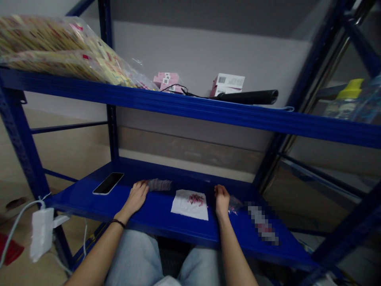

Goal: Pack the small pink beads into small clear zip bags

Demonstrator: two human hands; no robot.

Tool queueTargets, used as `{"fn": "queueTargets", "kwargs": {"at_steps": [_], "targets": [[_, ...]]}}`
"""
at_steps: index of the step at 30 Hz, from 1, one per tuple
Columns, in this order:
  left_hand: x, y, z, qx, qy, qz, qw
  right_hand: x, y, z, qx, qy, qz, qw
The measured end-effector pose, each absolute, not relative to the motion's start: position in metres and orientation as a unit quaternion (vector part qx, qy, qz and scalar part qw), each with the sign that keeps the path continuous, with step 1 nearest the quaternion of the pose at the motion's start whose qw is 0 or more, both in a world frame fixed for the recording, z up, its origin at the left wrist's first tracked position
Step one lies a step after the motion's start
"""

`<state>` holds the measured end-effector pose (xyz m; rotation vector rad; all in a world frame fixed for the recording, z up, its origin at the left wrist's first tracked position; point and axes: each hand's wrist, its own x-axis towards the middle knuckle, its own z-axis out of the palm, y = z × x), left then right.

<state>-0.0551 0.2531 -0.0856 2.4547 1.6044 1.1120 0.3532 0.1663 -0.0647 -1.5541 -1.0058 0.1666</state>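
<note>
My left hand (138, 195) lies on the blue shelf with its fingers stretched forward, the tips at the left end of a row of small clear packets (160, 185). Whether it grips any packet cannot be made out. To the right, my right hand (222, 199) is closed, fingertips drawn together; what they hold, if anything, is too small to see. Between the hands a white paper sheet (182, 204) lies flat, with a loose heap of small pink and dark red pieces (195, 199) on it. A clear plastic bag (235, 204) with some pink pieces rests just right of my right hand.
A phone (108, 183) lies at the left of the lower shelf (143, 218), and a blurred-out item (262, 223) at the right. Overhead, the upper shelf's edge (190, 109) carries bagged packets (59, 51), small boxes (229, 81) and a black tube (250, 97). A white power strip (42, 234) hangs left.
</note>
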Motion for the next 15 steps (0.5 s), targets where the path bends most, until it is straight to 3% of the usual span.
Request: {"fn": "queueTargets", "kwargs": {"at_steps": [3, 9, 15], "targets": [[-0.051, 0.255, -0.076, 0.747, 0.554, 0.368, -0.018, 0.368, 0.135, -0.059, -0.699, -0.436, 0.065, 0.563], [-0.025, 0.267, -0.057, 0.682, 0.635, 0.363, -0.012, 0.344, 0.099, -0.060, -0.706, -0.631, 0.037, 0.320], [-0.031, 0.258, -0.053, 0.687, 0.616, 0.386, 0.001, 0.326, 0.107, -0.068, -0.718, -0.649, -0.011, 0.251]]}}
